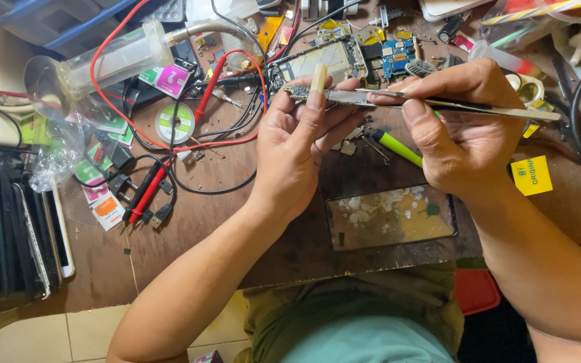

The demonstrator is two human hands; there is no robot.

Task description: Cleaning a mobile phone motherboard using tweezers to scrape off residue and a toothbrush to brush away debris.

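Note:
My left hand [300, 144] holds a narrow phone circuit board [334, 97] edge-on above the brown workbench [223, 222], thumb pressed along its near side. My right hand [462, 128] grips metal tweezers [479, 107], and their thin tip lies along the board's top, touching it near my left fingertips. Behind the hands lies an opened phone frame [321, 62] with a blue board [398, 55] beside it.
A scratched phone screen panel [390, 216] lies below my hands, a green-handled tool [397, 148] between them. Red and black probe leads [146, 191] and cables sprawl left, by a solder wick reel [175, 122]. Stacked phones [28, 228] stand at far left. A yellow sticker [531, 175] sits right.

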